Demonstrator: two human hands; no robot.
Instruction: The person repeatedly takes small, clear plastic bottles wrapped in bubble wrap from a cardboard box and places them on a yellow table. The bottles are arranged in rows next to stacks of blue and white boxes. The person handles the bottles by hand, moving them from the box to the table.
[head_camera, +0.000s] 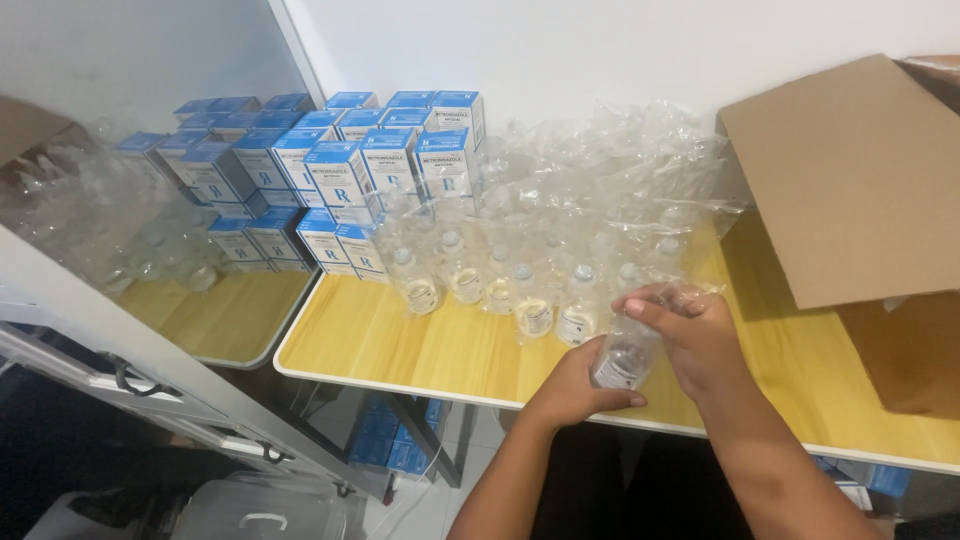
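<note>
Head view: a small clear plastic bottle in transparent wrap was gripped from below by the left hand and pinched above by the right hand, over the yellow wooden worktop.

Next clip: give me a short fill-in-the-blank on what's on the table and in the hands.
1. Both hands, left hand and right hand, hold one small clear ____.
2. The stacked boxes are white and ____.
3. The table top is ____-coloured.
4. At the right stands an open ____ box.

Missing: bottle; blue; wood; cardboard
</note>
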